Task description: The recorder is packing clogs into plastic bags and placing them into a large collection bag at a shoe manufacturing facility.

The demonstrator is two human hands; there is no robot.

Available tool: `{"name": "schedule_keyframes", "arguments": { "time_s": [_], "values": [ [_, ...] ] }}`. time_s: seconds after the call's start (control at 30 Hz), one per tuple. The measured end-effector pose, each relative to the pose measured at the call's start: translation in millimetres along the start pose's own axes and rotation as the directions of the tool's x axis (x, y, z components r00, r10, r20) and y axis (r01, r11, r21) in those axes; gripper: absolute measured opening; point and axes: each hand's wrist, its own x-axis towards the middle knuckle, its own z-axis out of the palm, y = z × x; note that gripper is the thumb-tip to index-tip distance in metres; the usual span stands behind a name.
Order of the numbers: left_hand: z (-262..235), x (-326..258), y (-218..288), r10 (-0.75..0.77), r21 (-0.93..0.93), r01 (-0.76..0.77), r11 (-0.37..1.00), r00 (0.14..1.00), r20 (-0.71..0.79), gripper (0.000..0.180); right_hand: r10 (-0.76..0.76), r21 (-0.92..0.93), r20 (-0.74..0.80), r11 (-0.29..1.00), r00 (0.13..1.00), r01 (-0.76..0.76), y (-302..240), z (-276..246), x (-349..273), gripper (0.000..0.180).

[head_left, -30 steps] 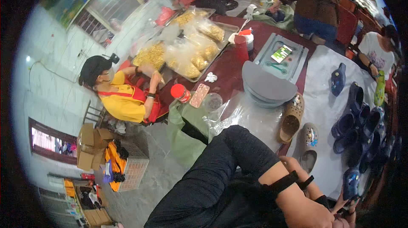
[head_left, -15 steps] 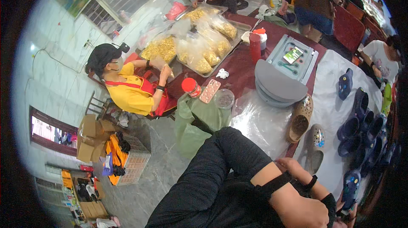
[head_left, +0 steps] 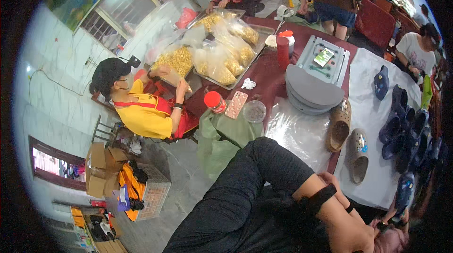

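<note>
My arms are crossed low in the picture, in black sleeves with a black band at each wrist. My left hand lies at the lower right, over my right arm; its fingers are turned away and blurred. Partly behind my left wrist is my right hand, its fingers mostly covered. No object shows in either hand. Close by on the table edge stand a tan clog and a grey clog with blue charms. A sheet of clear plastic lies just beyond my left forearm.
A grey machine, a red-lidded jar, a phone and a round clear tub stand on the table. Several navy clogs sit right. A co-worker in yellow handles a bag beside trays of yellow food. Another person's hands show lower right.
The view has shifted slightly. My left hand has moved right, and my right hand is more covered by my left wrist. The co-worker in yellow has raised one hand from the bag.
</note>
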Motion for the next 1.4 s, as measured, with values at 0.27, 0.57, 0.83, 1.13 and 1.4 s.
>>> {"name": "schedule_keyframes", "arguments": {
  "time_s": [0.27, 0.57, 0.83, 1.13, 1.4],
  "values": [
    [17, 5, 10, 0.214, 0.476, -0.234, 0.848, 0.972, 0.096, 0.018, -0.211, -0.028, 0.102, 0.976, 0.972, 0.215, -34, 31, 38, 0.019],
    [5, -46, 55, 0.130, 0.758, -0.062, 0.650, 0.991, -0.031, 0.015, -0.102, -0.082, 0.128, 0.990, 0.987, 0.113, -78, 38, 56, 0.021],
    [-6, -65, 61, 0.228, 0.597, -0.261, 0.758, 0.965, 0.132, 0.015, -0.084, -0.302, -0.004, 0.950, 0.996, 0.079, -77, 7, 25, 0.018],
    [-46, -149, 43, -0.225, 0.407, 0.110, 0.907, 0.943, 0.246, 0.035, -0.006, -0.419, -0.015, 0.908, 1.000, -0.001, -70, -12, -30, 0.019],
    [-77, -148, 110, 0.183, -0.197, -0.110, 0.974, 0.896, 0.406, 0.015, -0.033, -0.292, -0.036, 0.956, 0.999, 0.021, -57, -5, -36, 0.021]
  ]
}}
